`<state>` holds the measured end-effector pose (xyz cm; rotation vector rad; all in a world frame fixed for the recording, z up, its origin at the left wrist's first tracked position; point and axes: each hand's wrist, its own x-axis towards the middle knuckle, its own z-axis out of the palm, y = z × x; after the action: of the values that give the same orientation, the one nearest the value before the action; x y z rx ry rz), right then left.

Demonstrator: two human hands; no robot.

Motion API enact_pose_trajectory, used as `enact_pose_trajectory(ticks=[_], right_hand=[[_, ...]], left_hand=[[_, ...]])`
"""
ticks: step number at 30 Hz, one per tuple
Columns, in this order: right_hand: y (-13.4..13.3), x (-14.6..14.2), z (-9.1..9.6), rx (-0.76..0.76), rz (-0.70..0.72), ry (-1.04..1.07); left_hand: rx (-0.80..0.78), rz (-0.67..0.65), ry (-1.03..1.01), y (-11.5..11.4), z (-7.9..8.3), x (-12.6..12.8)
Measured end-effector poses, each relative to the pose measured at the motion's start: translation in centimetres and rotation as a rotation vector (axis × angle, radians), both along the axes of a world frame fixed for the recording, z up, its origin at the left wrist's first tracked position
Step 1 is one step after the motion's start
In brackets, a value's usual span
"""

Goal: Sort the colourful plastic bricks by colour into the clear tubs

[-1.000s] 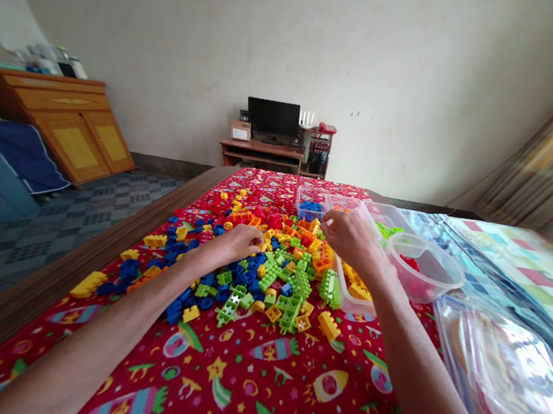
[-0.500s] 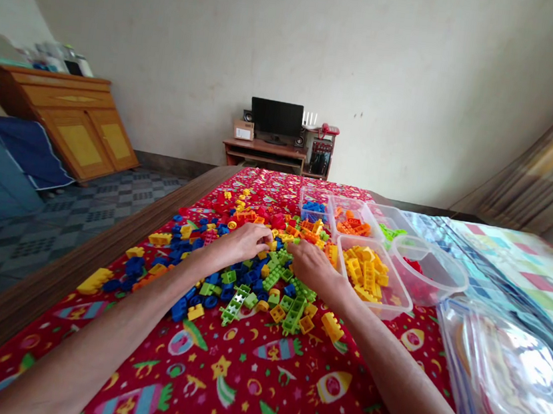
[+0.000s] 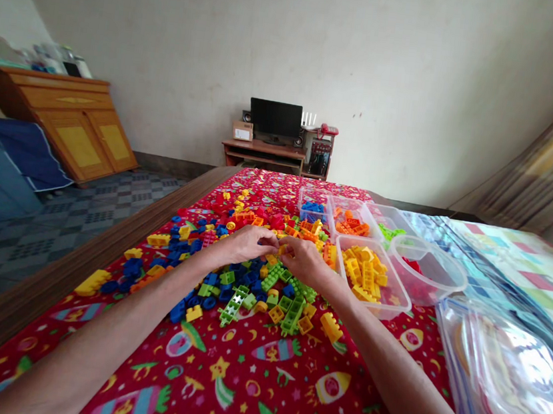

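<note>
Pale plastered wall (image 3: 177, 33) across upper frame; red cloth printed with rockets and stars (image 3: 245, 398) at centre and below. Mixed pile of loose yellow, blue, green, orange and red plastic building bricks (image 3: 250, 275) lies mid-frame on the cloth. Progress, judged: partway. Right of the pile, bricks sit by colour: yellow in a clear rectangular plastic box (image 3: 391, 311), with orange, blue and green in other clear containers behind it, and red in a clear round plastic tub (image 3: 441, 281). Large mixed share remains loose. Left hand (image 3: 250, 244) and right hand (image 3: 303, 257) meet over the pile; fingers bent, tips drawn close, not spread. Cannot tell whether anything is pinched between them. Lower right: stacked clear plastic lids (image 3: 508, 370). Background, upper centre: black flat monitor (image 3: 275, 119).
</note>
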<state>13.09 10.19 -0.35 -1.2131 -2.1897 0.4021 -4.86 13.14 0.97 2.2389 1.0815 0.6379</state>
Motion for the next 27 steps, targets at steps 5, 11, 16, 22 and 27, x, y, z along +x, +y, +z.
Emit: enact_pose_trajectory(ticks=[5, 11, 16, 22, 27], right_hand=[[0.1, 0.1, 0.3, -0.042, -0.093, 0.040], [-0.2, 0.3, 1.4, -0.071, -0.239, 0.072], [-0.5, -0.1, 1.8, -0.125, -0.201, 0.179], [-0.9, -0.2, 2.6, -0.149, -0.167, 0.195], [-1.0, -0.2, 2.8, -0.138, -0.210, 0.206]], left_hand=[[-0.065, -0.026, -0.041, 0.9, -0.6, -0.8], [0.005, 0.017, 0.234, 0.4, 0.4, -1.8], [0.084, 0.007, 0.406, -0.9, 1.1, -1.1], [0.120, -0.060, 0.462, -1.2, 0.5, -0.4], [0.139, -0.053, 0.491, -0.8, 0.7, -0.5]])
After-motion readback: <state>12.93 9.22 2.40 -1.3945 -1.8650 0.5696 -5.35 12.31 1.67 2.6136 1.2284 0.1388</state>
